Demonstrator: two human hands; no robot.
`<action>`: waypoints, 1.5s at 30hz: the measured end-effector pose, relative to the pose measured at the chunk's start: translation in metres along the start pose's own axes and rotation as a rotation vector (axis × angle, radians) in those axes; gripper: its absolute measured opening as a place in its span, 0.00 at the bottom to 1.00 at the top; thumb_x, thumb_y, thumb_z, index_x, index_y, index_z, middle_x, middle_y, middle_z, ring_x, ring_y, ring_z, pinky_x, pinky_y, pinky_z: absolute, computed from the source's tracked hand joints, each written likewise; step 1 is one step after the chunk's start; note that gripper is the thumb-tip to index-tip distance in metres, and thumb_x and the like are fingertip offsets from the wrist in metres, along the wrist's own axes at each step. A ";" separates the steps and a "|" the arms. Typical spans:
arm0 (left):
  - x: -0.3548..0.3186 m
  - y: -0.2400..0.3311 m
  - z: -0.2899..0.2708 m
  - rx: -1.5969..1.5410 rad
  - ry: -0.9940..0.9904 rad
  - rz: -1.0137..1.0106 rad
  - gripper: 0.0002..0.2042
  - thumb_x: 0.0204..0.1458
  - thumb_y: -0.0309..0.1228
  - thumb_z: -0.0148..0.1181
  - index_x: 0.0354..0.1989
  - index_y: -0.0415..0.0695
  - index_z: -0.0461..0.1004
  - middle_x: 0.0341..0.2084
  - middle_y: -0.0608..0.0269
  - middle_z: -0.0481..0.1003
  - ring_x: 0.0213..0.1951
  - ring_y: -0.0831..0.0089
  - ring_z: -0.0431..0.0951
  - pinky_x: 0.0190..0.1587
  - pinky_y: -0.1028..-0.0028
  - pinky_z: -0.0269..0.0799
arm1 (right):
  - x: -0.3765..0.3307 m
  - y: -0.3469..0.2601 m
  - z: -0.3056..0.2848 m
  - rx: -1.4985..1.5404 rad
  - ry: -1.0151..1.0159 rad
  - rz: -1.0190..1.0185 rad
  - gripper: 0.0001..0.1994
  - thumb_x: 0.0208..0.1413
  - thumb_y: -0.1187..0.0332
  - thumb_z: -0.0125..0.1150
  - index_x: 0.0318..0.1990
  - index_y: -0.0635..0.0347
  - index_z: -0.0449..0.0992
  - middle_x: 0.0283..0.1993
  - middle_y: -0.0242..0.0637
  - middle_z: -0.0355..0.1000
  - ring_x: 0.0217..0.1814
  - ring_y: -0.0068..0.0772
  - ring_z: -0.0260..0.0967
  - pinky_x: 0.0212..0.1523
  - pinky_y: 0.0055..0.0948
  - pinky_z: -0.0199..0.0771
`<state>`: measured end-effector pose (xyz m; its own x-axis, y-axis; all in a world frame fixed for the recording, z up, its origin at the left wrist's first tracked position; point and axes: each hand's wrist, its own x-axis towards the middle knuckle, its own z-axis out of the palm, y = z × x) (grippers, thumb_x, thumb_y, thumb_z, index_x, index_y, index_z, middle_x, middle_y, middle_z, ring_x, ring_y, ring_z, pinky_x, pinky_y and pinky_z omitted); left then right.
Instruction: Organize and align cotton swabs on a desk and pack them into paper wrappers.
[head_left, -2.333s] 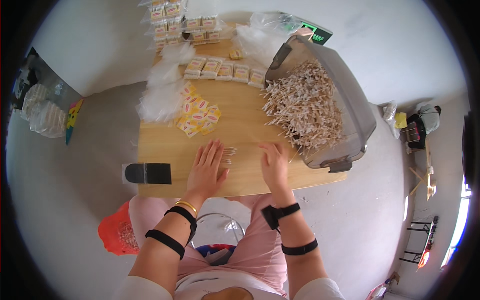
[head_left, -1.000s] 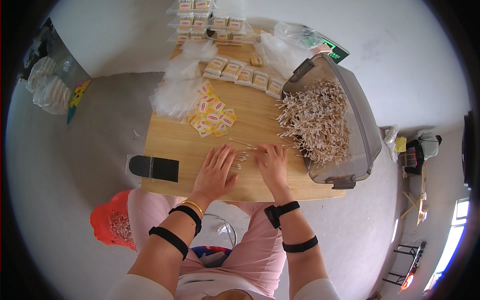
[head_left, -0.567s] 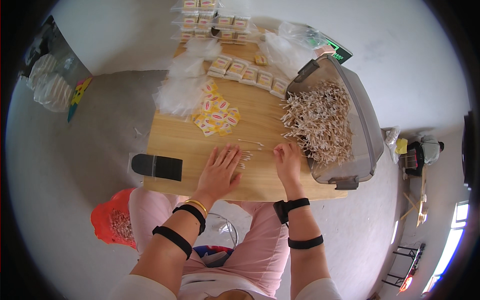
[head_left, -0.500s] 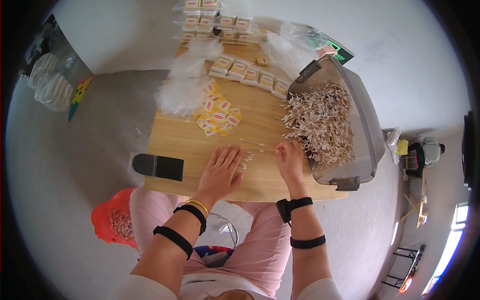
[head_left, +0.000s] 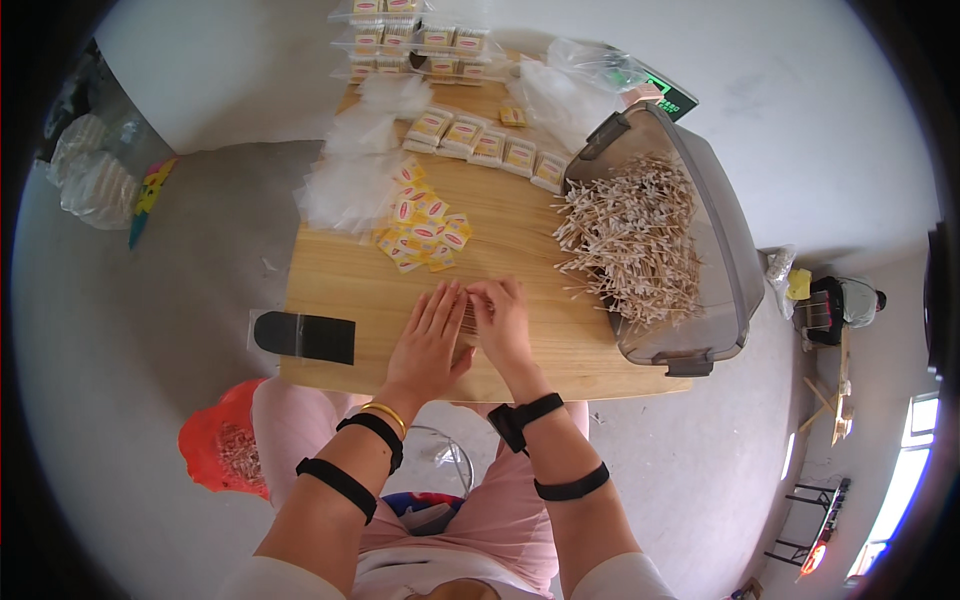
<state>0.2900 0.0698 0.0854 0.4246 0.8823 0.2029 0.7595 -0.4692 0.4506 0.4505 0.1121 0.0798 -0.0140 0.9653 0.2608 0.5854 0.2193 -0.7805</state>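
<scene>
My left hand [head_left: 425, 340] lies flat on the wooden table, its fingers stretched out along a small row of cotton swabs [head_left: 469, 320]. Right against it, my right hand [head_left: 503, 325] has its fingers bent and pinched at the far end of these swabs, near the left fingertips. Just how many swabs the right fingers hold is hidden. Beyond the hands lies a loose pile of yellow and white printed cards [head_left: 425, 230]. To the right, a grey translucent bin [head_left: 735, 250] lies on its side with a big heap of cotton swabs [head_left: 640, 240] in it.
Clear plastic bags [head_left: 350, 185] lie at the far left of the table [head_left: 570, 350]. A row of packed swab packets [head_left: 487, 147] stands behind the cards, with bagged packets [head_left: 440, 45] farther back. A black rounded pad [head_left: 305, 337] sits at the left edge. A red bag [head_left: 215, 440] of swabs is below.
My right hand has moved left from beside the bin to meet my left hand. The loose swab that lay between them no longer shows on the table. The view has shifted slightly.
</scene>
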 end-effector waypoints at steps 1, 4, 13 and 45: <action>0.000 -0.001 0.001 -0.006 0.001 0.001 0.41 0.56 0.42 0.61 0.74 0.34 0.52 0.74 0.46 0.53 0.76 0.51 0.51 0.78 0.53 0.43 | -0.003 0.005 -0.008 -0.006 0.000 0.001 0.06 0.55 0.77 0.64 0.39 0.57 0.79 0.41 0.46 0.72 0.50 0.53 0.69 0.50 0.48 0.71; 0.002 0.001 0.004 0.028 -0.005 0.021 0.41 0.56 0.43 0.60 0.74 0.34 0.53 0.74 0.46 0.54 0.76 0.52 0.51 0.78 0.53 0.43 | -0.004 0.033 -0.069 -0.520 0.150 -0.005 0.09 0.55 0.75 0.63 0.44 0.54 0.79 0.45 0.44 0.71 0.53 0.51 0.68 0.56 0.50 0.67; 0.002 0.002 0.004 0.048 -0.020 0.015 0.36 0.59 0.43 0.56 0.73 0.37 0.56 0.73 0.53 0.57 0.76 0.58 0.52 0.78 0.54 0.45 | 0.022 0.062 -0.121 -0.948 0.020 -0.038 0.11 0.54 0.71 0.65 0.45 0.51 0.77 0.50 0.36 0.67 0.57 0.44 0.63 0.59 0.47 0.63; 0.000 -0.001 -0.001 -0.034 0.055 0.001 0.40 0.56 0.42 0.63 0.72 0.33 0.55 0.74 0.43 0.51 0.76 0.47 0.51 0.76 0.49 0.47 | 0.011 0.011 -0.007 -0.107 0.022 -0.070 0.05 0.53 0.75 0.67 0.37 0.55 0.83 0.39 0.36 0.75 0.47 0.47 0.69 0.50 0.44 0.71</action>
<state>0.2889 0.0706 0.0853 0.3970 0.8830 0.2504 0.7412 -0.4693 0.4799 0.4626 0.1238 0.0778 -0.0407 0.9444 0.3263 0.6667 0.2689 -0.6952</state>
